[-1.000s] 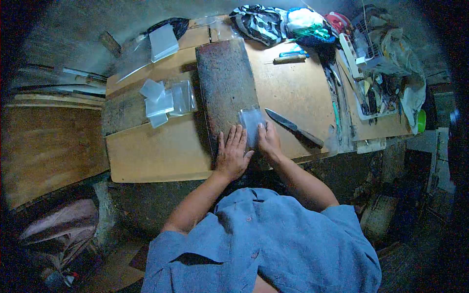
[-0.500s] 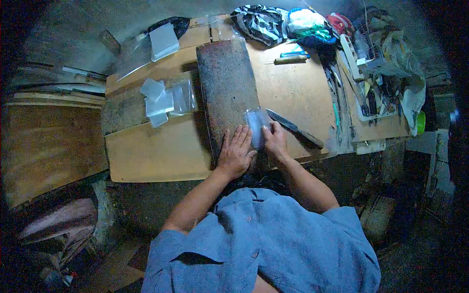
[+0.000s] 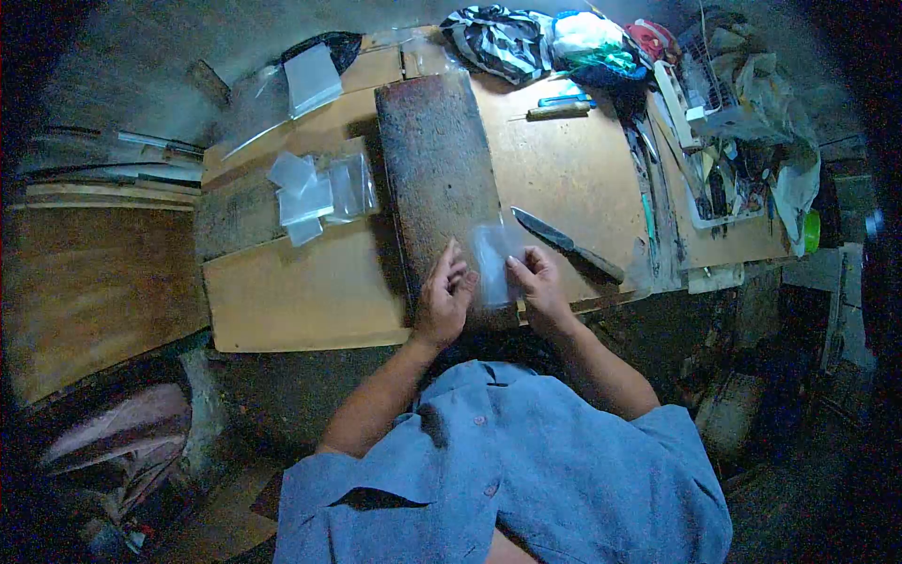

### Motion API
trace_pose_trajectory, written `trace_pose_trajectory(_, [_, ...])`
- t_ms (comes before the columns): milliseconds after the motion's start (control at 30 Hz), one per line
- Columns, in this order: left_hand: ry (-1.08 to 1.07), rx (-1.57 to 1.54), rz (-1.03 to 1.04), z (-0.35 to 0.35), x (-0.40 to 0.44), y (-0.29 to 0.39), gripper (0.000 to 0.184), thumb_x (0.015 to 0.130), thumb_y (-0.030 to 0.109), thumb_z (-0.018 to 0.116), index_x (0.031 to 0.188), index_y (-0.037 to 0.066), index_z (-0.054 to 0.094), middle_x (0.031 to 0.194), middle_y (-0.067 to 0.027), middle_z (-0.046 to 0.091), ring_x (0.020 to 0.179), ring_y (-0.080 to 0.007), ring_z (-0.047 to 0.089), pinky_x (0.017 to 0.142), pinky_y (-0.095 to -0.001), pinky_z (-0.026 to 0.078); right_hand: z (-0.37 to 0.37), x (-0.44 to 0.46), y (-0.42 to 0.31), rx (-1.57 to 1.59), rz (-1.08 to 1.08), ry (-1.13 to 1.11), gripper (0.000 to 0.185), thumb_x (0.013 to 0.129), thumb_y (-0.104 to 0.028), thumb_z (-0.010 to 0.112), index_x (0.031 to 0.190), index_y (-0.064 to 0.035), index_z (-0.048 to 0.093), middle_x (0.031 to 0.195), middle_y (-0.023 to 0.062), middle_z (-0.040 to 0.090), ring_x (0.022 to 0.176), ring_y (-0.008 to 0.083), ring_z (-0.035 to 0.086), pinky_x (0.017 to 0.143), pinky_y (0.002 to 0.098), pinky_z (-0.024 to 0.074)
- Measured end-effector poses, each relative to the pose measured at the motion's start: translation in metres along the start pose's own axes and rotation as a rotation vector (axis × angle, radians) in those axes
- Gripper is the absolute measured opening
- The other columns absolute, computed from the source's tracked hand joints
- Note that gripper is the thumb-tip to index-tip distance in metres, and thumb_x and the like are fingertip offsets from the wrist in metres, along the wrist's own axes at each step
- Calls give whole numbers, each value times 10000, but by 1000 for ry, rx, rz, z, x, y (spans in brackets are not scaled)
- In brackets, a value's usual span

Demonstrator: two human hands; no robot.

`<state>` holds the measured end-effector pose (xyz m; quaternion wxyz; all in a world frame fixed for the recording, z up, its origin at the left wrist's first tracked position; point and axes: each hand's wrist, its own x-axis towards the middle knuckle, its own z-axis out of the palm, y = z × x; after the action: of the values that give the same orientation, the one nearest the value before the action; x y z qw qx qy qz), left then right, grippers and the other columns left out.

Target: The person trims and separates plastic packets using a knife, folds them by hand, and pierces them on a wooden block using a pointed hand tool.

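My right hand (image 3: pixel 542 287) pinches the right edge of a clear plastic piece (image 3: pixel 492 266), which is tilted above the near end of a dark wooden board (image 3: pixel 437 155). At the left of the plastic is my left hand (image 3: pixel 444 301), turned on its side with its fingers apart and nothing seen in it. A knife (image 3: pixel 542 228) with a dark handle lies on the table right of the board. Several clear plastic pieces (image 3: pixel 305 199) lie in a loose pile left of the board.
An awl (image 3: pixel 558 112) and a blue cutter (image 3: pixel 566 100) lie at the back. Striped and white bags (image 3: pixel 503 47) stand behind them. A tray of tools (image 3: pixel 723 220) is on the right, and a stack of white sheets (image 3: pixel 314 80) at the back left.
My left hand has lifted off the board and turned on its side. My right hand has moved slightly right and nearer to me, with the plastic piece raised and tilted.
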<state>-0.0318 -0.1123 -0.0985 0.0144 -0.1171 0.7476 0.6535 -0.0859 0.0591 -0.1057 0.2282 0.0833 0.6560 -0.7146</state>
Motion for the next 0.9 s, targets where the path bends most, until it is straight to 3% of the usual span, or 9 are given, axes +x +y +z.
trace_pose_trajectory(33, [1,2,-1,0,0,1,587,920,330,534,1353,-16,342,1277,-218,489,1119,-259,532,942,-351,420,5,-5,-5,40,-14,-37,110,891,-130,585,942,-39,550,813,-6,559,731,79,507,655,237,429])
trace_pose_trajectory(100, [-112,-540,-228,-2,-1,4,371,904,231,584,1197,15,515,1142,-69,589,1021,-135,546,896,-270,424,15,-14,-10,73,-23,-79,121,878,-121,603,943,-32,555,788,-6,558,714,79,507,638,233,427])
trace_pose_trajectory(233, [-88,-531,-244,-4,-2,13,220,886,162,606,1065,35,589,1002,-32,639,903,-123,593,817,-284,472,25,-19,2,2,-41,-203,132,878,-123,606,952,-27,554,793,0,569,726,74,514,632,236,425])
trace_pose_trajectory(300, [2,-603,-345,-6,-4,17,147,887,131,600,979,19,629,879,-23,646,737,-99,589,693,-262,492,27,-23,-6,5,9,-219,139,877,-124,608,958,-25,554,797,5,573,733,74,518,634,237,426])
trace_pose_trajectory(533, [-87,-555,-383,-22,-7,31,121,885,98,597,978,23,619,888,-31,645,735,-87,587,673,-256,495,31,-27,-36,-63,99,-280,133,879,-124,605,947,-27,547,801,11,577,742,77,523,634,232,423])
trace_pose_trajectory(767, [36,-543,-280,-24,-10,11,90,889,85,586,953,22,584,876,-25,630,759,-82,572,710,-242,483,30,-23,-28,-46,101,-263,118,891,-117,580,946,-27,528,804,14,557,739,85,505,668,242,432])
trace_pose_trajectory(867, [12,-503,-221,-22,-9,0,98,907,96,555,971,23,569,908,-29,622,811,-87,563,756,-249,466,33,-20,-11,-41,44,-267,123,910,-126,538,988,-38,502,852,5,543,769,78,502,641,231,416])
trace_pose_trajectory(900, [-5,-489,-194,-19,-9,-4,114,920,106,531,990,21,560,940,-38,616,851,-94,558,787,-258,455,36,-20,-4,-30,-45,-286,150,920,-128,515,1033,-34,482,902,18,533,814,86,492,683,240,417])
